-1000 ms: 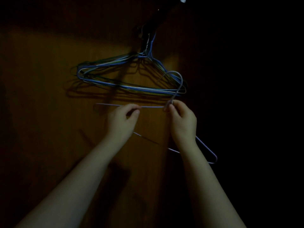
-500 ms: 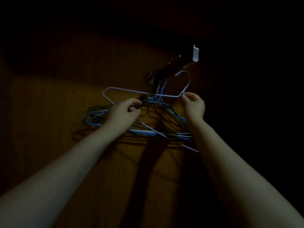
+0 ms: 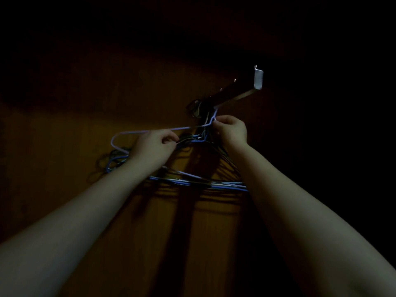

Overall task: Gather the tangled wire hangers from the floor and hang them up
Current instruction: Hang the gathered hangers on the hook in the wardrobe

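Lilac hanger (image 3: 128, 132) pinched by L hand (image 3: 154, 146) & R hand (image 3: 232, 130); hook lost in dark.

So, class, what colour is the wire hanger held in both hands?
Pale lilac hanger, clearest in the head view.

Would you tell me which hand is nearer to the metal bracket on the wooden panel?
Right. The right hand pinches the pale hanger at its neck, just below the metal bracket; the left hand holds the hanger's shoulder, farther left and lower.
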The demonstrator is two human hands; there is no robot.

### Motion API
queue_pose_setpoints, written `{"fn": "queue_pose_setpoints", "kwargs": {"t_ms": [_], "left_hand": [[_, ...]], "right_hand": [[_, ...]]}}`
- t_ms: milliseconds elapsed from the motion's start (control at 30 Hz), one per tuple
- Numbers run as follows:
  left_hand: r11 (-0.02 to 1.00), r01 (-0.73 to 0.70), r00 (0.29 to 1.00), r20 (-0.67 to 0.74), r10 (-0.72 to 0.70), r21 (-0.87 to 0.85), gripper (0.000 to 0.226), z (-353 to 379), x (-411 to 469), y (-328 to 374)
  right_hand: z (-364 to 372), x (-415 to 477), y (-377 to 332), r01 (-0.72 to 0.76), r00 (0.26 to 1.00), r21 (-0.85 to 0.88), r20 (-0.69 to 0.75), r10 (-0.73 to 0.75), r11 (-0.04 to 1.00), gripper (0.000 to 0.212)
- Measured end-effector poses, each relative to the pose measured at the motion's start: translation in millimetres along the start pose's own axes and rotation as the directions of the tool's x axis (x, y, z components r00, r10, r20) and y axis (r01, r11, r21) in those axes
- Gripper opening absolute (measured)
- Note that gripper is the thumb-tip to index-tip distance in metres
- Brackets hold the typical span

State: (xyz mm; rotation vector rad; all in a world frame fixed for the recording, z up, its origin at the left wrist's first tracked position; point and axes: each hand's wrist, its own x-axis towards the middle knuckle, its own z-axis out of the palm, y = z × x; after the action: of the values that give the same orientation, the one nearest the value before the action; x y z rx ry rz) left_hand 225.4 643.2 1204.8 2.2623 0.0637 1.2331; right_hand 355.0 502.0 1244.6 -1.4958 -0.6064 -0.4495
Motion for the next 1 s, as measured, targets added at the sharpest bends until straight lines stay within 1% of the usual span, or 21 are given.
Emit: {"fn": "queue_pose_setpoints", "kwargs": {"t_ms": [100, 200, 300, 433, 567, 700, 767, 867, 933, 1000], "left_hand": [[0.999, 0.025, 0.999, 0.029, -0.026, 0.024, 0.012, 2.4, -1.5, 0.4], [0.996, 0.054, 0.997, 0.053, -0.058, 0.073, 0.013, 5.3, -7.7, 2.2], [0.992, 0.078, 0.994, 0.064, -0.085, 0.097, 0.020, 7.3, -16.2, 3.4], [0.987, 0.049, 0.996, 0.063, -0.059, 0.152, 0.028, 6.8, -31.8, 3.3], [0.979, -0.029, 0.996, 0.085, 0.012, 0.202, 0.033, 7.7, -49.1, 13.0], [0.974, -0.110, 0.988, 0.127, 0.086, 0.196, 0.028, 16.8, -77.5, 33.1], [0.972, -0.185, 0.975, 0.153, 0.163, 0.146, 0.027, 24.3, -97.4, 47.6], [0.959, -0.283, 0.938, 0.210, 0.274, 0.013, 0.029, 37.6, -130.5, 69.9], [0.944, -0.326, 0.917, 0.228, 0.327, -0.044, 0.031, 43.9, -153.1, 84.1], [0.928, -0.368, 0.897, 0.241, 0.371, -0.059, 0.032, 47.9, -174.9, 97.9]], "right_hand": [[1.5, -5.7, 5.3, 0.030, 0.999, -0.111, 0.042, -0.026, 0.993, 0.008], [1.4, -10.8, 13.3, 0.036, 0.999, -0.230, 0.010, -0.034, 0.973, 0.005], [-4.2, -19.6, 17.2, 0.062, 0.998, -0.305, -0.003, -0.066, 0.950, 0.001], [-18.6, -38.3, 13.2, 0.114, 0.991, -0.455, -0.009, -0.132, 0.883, 0.029], [-37.9, -67.8, 7.0, 0.149, 0.983, -0.649, 0.018, -0.181, 0.746, 0.032], [-63.6, -112.1, -3.0, 0.103, 0.974, -0.816, -0.033, -0.223, 0.568, 0.033], [-81.4, -139.6, -10.0, 0.078, 0.964, -0.871, -0.058, -0.259, 0.485, 0.033], [-108.3, -184.0, -17.2, 0.017, 0.954, -0.932, -0.094, -0.286, 0.362, 0.034], [-124.8, -212.8, -20.8, -0.034, 0.959, -0.958, -0.111, -0.262, 0.284, 0.036], [-141.8, -241.8, -24.2, -0.084, 0.966, -0.970, -0.136, -0.222, 0.228, 0.036]]}}
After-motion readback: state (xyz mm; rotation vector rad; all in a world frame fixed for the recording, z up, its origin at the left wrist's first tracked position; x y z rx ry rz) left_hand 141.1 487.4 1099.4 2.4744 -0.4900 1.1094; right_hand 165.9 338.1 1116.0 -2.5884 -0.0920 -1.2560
